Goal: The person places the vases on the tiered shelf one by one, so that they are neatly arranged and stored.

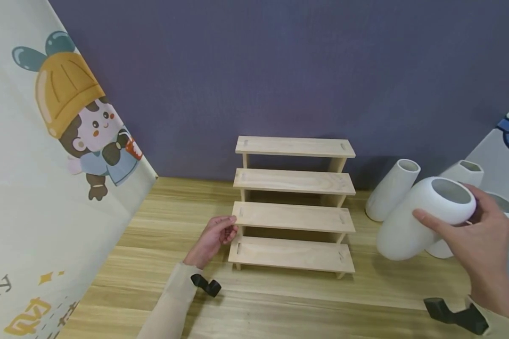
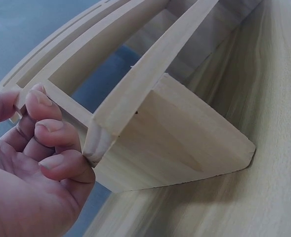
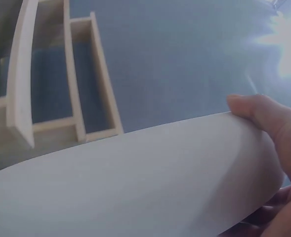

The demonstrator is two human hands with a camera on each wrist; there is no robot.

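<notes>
A pale wooden shelf (image 1: 292, 216) with stepped tiers stands mid-table. At its left side, my left hand (image 1: 211, 239) pinches the end of the second board from the bottom between thumb and index finger; the other fingers curl below, beside the lowest board (image 2: 135, 98). To the right of the shelf, my right hand (image 1: 485, 242) grips a white oval vase (image 1: 411, 219) near its mouth, thumb on the near side. The vase tilts, with its mouth toward upper right and its base toward the shelf. In the right wrist view, the vase body (image 3: 135, 182) fills the lower part.
Behind the held vase stand a slim white vase (image 1: 392, 190), a white vase with an angular mouth (image 1: 464, 172) and another round-mouthed one (image 1: 505, 206), partly hidden. A dark blue wall (image 1: 280, 70) rises behind the wood-grain table (image 1: 152, 245). A cartoon-printed panel (image 1: 21, 155) borders the left.
</notes>
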